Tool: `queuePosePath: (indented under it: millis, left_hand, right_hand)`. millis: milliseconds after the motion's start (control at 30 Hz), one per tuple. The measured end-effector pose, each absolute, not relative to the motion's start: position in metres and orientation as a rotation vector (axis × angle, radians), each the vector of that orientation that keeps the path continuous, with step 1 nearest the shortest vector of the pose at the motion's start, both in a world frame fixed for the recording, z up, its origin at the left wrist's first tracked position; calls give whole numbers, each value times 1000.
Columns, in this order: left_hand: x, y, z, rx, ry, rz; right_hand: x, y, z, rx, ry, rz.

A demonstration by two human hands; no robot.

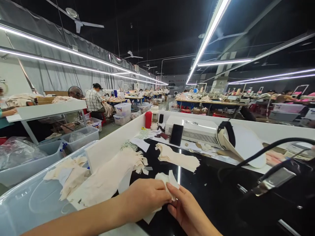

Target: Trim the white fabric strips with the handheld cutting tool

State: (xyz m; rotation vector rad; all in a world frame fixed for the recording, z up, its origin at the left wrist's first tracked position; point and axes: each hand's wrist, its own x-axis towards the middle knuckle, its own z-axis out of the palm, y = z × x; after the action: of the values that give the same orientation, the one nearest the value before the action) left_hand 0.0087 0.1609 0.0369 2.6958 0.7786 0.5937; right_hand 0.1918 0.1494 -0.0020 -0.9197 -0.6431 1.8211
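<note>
- Cloth in the head view: small, cream, bunched or folded, held up between both hands, over the black table.
- Left hand: fingers curled and closed on the cloth from the left.
- Right hand: thumb and forefinger pinching from the right, lower fingers loosely bent underneath.
- Slip: white, upright by the right thumb; paper or cloth, hard to say which.
- Probably light, soft and limp, quick to crease or droop; slip likely stiffer.
- Best held by the edges, with fingertips, any layers pinched together against sliding.
- Pile of similar cream cloth to the left; stack beyond the hands.
</note>
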Motion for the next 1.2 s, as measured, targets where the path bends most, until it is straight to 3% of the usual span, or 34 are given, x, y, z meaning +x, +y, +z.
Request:
queuePosePath:
  millis: [267,533,1033,1200]
  left_hand:
    - [1,173,40,1918,1118,800]
    - [15,176,26,1636,905,689]
    - [1,172,57,1755,981,698]
    - [9,164,66,1836,946,630]
  right_hand:
    - [210,141,4,-880,-674,1789]
    - [201,129,14,-836,-838,1741]
    - [245,142,1,-1204,-834,1269]
    - [225,132,18,-979,-1124,1480]
